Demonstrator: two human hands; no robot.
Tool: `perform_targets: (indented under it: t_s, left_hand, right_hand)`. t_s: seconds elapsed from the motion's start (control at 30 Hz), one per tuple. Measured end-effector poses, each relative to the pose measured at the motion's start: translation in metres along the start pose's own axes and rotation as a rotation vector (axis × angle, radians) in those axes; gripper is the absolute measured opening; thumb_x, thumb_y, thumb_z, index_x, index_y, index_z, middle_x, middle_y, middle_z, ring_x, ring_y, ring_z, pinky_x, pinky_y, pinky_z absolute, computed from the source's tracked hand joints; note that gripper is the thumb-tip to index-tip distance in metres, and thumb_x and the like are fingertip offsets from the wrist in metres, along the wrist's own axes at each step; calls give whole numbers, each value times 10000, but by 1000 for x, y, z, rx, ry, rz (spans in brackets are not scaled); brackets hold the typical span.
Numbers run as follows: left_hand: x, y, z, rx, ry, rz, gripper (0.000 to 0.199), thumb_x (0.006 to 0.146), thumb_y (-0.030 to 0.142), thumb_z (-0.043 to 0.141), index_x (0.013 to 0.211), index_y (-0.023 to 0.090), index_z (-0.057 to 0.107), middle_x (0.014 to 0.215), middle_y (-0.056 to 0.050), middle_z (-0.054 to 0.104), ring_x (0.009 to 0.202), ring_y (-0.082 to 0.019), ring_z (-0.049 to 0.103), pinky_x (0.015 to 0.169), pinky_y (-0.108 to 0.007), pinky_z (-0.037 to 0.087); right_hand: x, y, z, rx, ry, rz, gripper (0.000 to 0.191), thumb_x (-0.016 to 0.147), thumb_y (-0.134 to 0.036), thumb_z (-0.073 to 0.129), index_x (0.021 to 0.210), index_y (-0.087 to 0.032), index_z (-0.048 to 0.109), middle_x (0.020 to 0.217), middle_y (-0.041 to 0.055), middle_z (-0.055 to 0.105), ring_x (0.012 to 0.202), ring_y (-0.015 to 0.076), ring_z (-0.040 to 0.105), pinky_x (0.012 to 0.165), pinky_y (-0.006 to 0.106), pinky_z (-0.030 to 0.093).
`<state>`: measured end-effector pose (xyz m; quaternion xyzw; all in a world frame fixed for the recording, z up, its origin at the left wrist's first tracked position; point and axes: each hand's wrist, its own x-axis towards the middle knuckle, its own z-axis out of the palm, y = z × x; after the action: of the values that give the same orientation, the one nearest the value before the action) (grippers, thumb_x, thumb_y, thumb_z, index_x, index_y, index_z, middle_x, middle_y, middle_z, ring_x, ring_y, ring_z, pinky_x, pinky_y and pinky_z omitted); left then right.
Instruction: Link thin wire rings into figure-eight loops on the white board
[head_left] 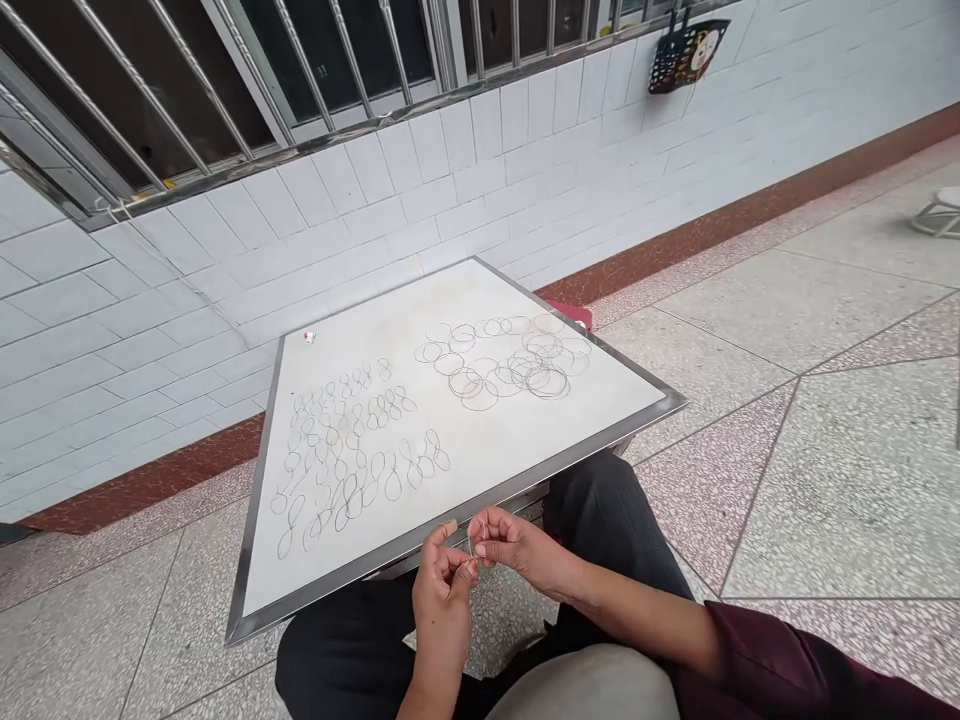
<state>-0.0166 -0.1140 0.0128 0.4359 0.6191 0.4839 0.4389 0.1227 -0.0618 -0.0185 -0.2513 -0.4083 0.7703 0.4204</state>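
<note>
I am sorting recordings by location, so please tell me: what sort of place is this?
Probably a corridor or courtyard just outside a building's rooms, though I cannot tell whether it is roofed. Metal window bars, a white tiled wall and a broad speckled floor suggest it.

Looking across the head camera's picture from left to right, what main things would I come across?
Thin figure-eight loops → left hand → right hand → black basket → white stool-like object.
</note>
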Motion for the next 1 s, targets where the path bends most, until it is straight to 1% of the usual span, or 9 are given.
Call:
perform_targets:
  t_s: [0.1,0.17,0.3,0.37,0.43,0.6,0.7,0.83,1.0]
  left_hand:
    - [3,-6,3,-173,-17,-74,515,709,378,750,1151,184,572,646,27,605,558,-149,545,588,-281,431]
    - [7,-5,4,-236,-23,-80,505,706,385,759,1124,178,566,630,32,606,556,-145,546,592,-276,425]
    - [13,2,1,-241,-14,-60,504,735,350,764,1154,174,548,670,24,654,637,-153,572,663,-276,435]
    - [14,4,-2,-238,-11,-73,542,735,344,778,1198,177,549,721,12,686,699,-162,600,710,-280,442]
    - [14,5,-4,-249,-12,-100,559,714,340,799,1197,176,569,744,3,703,736,-167,622,735,-281,449]
    - [11,1,0,-342,-15,-195,522,682,334,809,1126,153,603,720,-14,701,713,-175,661,699,-292,486]
    - [12,-1,4,-389,3,-234,534,655,340,828,1103,150,609,713,-12,694,678,-166,674,670,-283,499]
    - [18,2,6,-420,9,-256,589,644,318,848,1145,150,588,759,-30,713,710,-162,687,694,-283,516]
    - [31,9,6,-428,-32,-254,640,621,256,865,1180,140,576,805,-52,730,769,-173,694,743,-299,529]
  right_hand:
    - [5,0,-4,-7,-41,68,374,702,-385,832,896,-175,593,746,-53,550,630,82,500,666,247,404]
    - [10,-1,-6,-31,-56,73,380,701,-391,830,904,-174,592,744,-53,546,636,85,501,671,250,405]
    - [17,-8,-7,-112,-45,18,365,728,-414,805,905,-180,588,765,-47,549,681,100,514,690,259,411]
    - [18,-12,-6,-139,-49,0,348,749,-409,790,921,-181,591,786,-41,553,703,103,524,706,264,416]
    - [17,-14,-5,-138,-47,-4,340,762,-403,783,937,-181,595,804,-36,561,712,102,533,727,270,422]
    - [14,-15,-3,-97,-66,18,348,752,-401,792,932,-186,587,791,-36,574,689,105,545,714,278,430]
    - [16,-15,-3,-94,-38,43,350,733,-394,804,913,-184,589,784,-41,569,677,95,534,713,269,422]
    - [22,-21,-5,-122,-26,60,335,735,-369,791,914,-187,575,764,-49,565,662,95,535,709,270,422]
    - [33,-33,-10,-208,-4,68,287,748,-295,740,947,-196,559,735,-58,559,658,108,551,687,268,427]
